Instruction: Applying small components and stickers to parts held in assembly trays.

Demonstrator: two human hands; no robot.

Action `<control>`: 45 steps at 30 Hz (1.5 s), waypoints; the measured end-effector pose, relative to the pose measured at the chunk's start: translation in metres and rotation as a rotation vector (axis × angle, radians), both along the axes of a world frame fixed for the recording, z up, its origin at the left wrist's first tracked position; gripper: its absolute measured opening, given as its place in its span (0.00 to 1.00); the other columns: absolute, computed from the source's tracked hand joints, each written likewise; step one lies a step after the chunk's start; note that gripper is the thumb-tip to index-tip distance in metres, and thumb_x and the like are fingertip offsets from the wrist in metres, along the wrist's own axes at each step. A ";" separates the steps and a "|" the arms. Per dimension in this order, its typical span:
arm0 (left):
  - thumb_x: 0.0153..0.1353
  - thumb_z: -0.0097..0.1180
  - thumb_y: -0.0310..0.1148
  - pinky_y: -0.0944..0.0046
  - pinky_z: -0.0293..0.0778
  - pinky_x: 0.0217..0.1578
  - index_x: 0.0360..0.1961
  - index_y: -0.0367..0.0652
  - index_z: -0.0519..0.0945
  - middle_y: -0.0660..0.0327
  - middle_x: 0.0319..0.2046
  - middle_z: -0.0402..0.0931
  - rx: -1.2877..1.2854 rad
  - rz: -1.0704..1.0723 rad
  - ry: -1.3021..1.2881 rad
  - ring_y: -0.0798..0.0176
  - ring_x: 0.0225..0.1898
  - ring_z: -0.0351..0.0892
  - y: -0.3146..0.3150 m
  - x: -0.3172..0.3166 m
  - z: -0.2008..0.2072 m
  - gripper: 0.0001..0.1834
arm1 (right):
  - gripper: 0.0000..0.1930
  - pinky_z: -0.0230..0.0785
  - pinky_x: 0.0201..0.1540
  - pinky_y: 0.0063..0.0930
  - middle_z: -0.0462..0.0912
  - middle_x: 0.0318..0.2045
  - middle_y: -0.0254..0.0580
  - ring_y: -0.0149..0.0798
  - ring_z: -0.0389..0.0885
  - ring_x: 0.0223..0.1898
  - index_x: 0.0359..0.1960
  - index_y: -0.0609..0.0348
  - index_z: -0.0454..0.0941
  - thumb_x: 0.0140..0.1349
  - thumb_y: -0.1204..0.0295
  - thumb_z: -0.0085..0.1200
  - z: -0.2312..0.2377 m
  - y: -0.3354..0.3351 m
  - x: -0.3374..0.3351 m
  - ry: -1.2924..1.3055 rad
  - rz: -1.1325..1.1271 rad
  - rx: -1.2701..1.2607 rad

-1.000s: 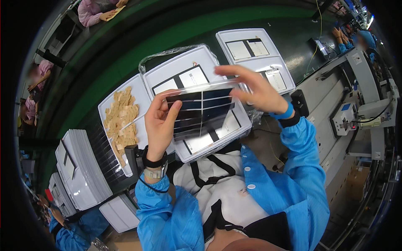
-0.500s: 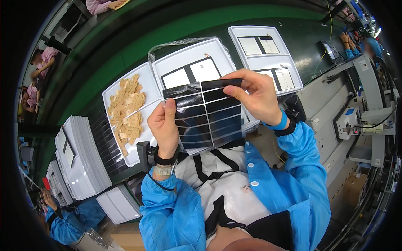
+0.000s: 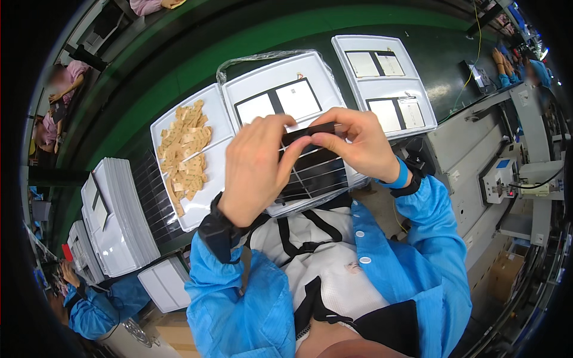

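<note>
A black sheet (image 3: 319, 177) with pale grid lines hangs in front of my body, mostly below my hands. My right hand (image 3: 363, 142) pinches a narrow black strip (image 3: 305, 132) at the sheet's top between thumb and fingers. My left hand (image 3: 255, 158) is raised beside it, back of the hand showing, with thumb and fingers closing on the strip's left end. Whether the strip is a folded edge of the sheet or a piece coming off it, I cannot tell. Just beyond my hands, a white tray (image 3: 274, 73) holds a black-framed panel with two white faces (image 3: 297, 97).
On the left a white tray (image 3: 164, 119) carries a heap of tan paper pieces (image 3: 185, 140). Another tray (image 3: 356, 45) at the right holds similar panels. Stacked white trays (image 3: 122, 215) and more gridded black sheets (image 3: 154, 200) lie further left. A machine (image 3: 500, 179) stands at right.
My left hand has moved up and right from the sheet's left edge to its top, beside my right hand. The sheet has tilted and sunk behind my hands.
</note>
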State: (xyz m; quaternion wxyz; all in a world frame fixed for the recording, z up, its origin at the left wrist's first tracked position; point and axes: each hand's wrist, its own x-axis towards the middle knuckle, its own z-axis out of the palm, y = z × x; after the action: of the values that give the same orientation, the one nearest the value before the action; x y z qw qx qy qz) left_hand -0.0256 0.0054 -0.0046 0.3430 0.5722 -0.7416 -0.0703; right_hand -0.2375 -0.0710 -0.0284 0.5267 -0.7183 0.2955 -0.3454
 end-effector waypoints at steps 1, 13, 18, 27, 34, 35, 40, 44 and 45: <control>0.68 0.68 0.37 0.52 0.76 0.34 0.43 0.40 0.80 0.54 0.34 0.83 0.007 -0.014 0.012 0.48 0.35 0.85 -0.002 -0.002 -0.005 0.13 | 0.13 0.79 0.39 0.23 0.91 0.38 0.46 0.26 0.86 0.34 0.50 0.65 0.86 0.66 0.76 0.70 -0.001 -0.001 0.000 0.006 0.020 0.042; 0.70 0.66 0.42 0.53 0.75 0.28 0.46 0.41 0.77 0.53 0.28 0.82 0.138 -0.031 0.033 0.46 0.28 0.84 -0.011 0.004 -0.032 0.17 | 0.12 0.78 0.39 0.28 0.91 0.36 0.42 0.36 0.89 0.37 0.44 0.63 0.88 0.59 0.83 0.70 0.011 -0.010 -0.007 0.037 -0.126 -0.490; 0.70 0.63 0.57 0.50 0.78 0.30 0.51 0.40 0.73 0.51 0.28 0.85 0.378 0.030 -0.027 0.42 0.30 0.87 -0.025 0.019 -0.041 0.30 | 0.11 0.81 0.44 0.25 0.89 0.37 0.45 0.34 0.89 0.38 0.45 0.67 0.85 0.61 0.86 0.67 0.016 -0.025 -0.007 -0.002 -0.250 -0.498; 0.73 0.61 0.53 0.52 0.77 0.28 0.54 0.41 0.84 0.55 0.25 0.84 0.170 0.143 -0.197 0.50 0.26 0.86 -0.079 0.023 -0.080 0.25 | 0.14 0.79 0.39 0.19 0.90 0.38 0.41 0.29 0.90 0.41 0.51 0.66 0.84 0.64 0.79 0.68 -0.041 -0.138 0.022 0.146 -0.198 0.117; 0.69 0.67 0.47 0.56 0.77 0.29 0.55 0.43 0.83 0.57 0.27 0.83 0.075 0.139 -0.135 0.54 0.28 0.85 -0.086 0.029 -0.108 0.22 | 0.15 0.79 0.42 0.17 0.90 0.36 0.38 0.28 0.90 0.39 0.53 0.64 0.84 0.64 0.83 0.65 -0.051 -0.156 0.033 0.108 -0.125 0.098; 0.69 0.67 0.46 0.56 0.77 0.29 0.55 0.43 0.83 0.58 0.27 0.82 0.101 0.138 -0.143 0.55 0.27 0.84 -0.087 0.030 -0.108 0.21 | 0.15 0.79 0.43 0.17 0.90 0.36 0.37 0.28 0.90 0.39 0.53 0.63 0.84 0.64 0.84 0.65 -0.050 -0.154 0.035 0.098 -0.127 0.142; 0.69 0.67 0.46 0.57 0.76 0.29 0.56 0.43 0.82 0.59 0.27 0.81 0.132 0.132 -0.133 0.56 0.28 0.83 -0.088 0.031 -0.105 0.22 | 0.16 0.81 0.45 0.18 0.90 0.36 0.39 0.28 0.90 0.38 0.53 0.63 0.84 0.64 0.83 0.67 -0.063 -0.154 0.043 0.196 -0.152 0.212; 0.69 0.68 0.45 0.57 0.75 0.29 0.58 0.42 0.81 0.59 0.27 0.80 0.123 0.128 -0.118 0.56 0.28 0.82 -0.088 0.031 -0.107 0.23 | 0.17 0.81 0.45 0.18 0.91 0.35 0.40 0.28 0.90 0.38 0.54 0.63 0.85 0.63 0.83 0.68 -0.067 -0.159 0.044 0.180 -0.157 0.200; 0.69 0.68 0.45 0.57 0.75 0.29 0.58 0.42 0.81 0.59 0.27 0.80 0.127 0.127 -0.118 0.56 0.28 0.82 -0.088 0.032 -0.108 0.23 | 0.17 0.81 0.45 0.18 0.91 0.35 0.40 0.29 0.90 0.38 0.54 0.63 0.85 0.63 0.83 0.68 -0.067 -0.160 0.044 0.195 -0.147 0.191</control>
State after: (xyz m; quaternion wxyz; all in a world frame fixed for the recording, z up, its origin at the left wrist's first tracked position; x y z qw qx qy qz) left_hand 0.0061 -0.0828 -0.1121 0.2656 0.6418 -0.7167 -0.0616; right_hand -0.1934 -0.2312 -0.0953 0.5346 -0.6715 0.4286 -0.2821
